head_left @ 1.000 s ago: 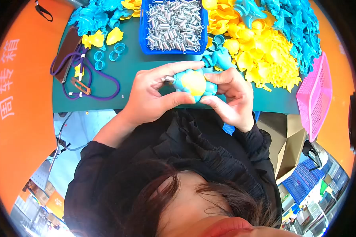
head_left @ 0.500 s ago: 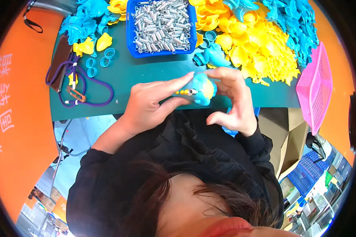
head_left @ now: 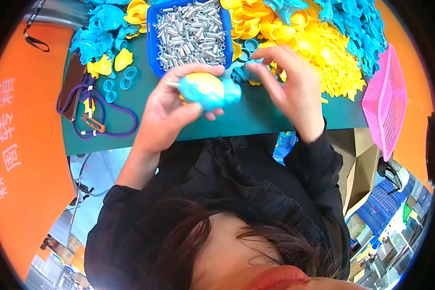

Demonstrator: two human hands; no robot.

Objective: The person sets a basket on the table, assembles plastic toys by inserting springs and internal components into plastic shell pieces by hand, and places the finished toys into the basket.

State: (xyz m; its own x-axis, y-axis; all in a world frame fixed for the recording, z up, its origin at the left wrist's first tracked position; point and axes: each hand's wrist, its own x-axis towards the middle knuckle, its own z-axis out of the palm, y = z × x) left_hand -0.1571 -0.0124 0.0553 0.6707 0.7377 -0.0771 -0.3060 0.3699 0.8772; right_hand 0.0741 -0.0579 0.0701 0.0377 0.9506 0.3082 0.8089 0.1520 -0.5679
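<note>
My left hand (head_left: 162, 108) is closed around a blue and yellow plastic toy figure (head_left: 205, 92), held above the front of the table. A metal spring end (head_left: 171, 84) sticks out at the toy's left side. My right hand (head_left: 295, 84), slightly blurred, is over the table to the right with thumb and fingers apart. Its fingertips are at a blue plastic toy part (head_left: 253, 72); whether they touch it I cannot tell. Just behind that part lie small dark blue rings (head_left: 250, 45).
A blue bin (head_left: 152, 46) of metal springs (head_left: 191, 36) stands at the back. Piles of yellow shells (head_left: 324, 58) and blue pieces (head_left: 360, 29) lie right. Blue rings (head_left: 125, 79) and a purple cord (head_left: 130, 108) lie left. A pink basket (head_left: 384, 101) is at the right edge.
My left hand has turned the toy and moved it left, toward the spring bin. My right hand has left the toy and reached back to the loose blue part.
</note>
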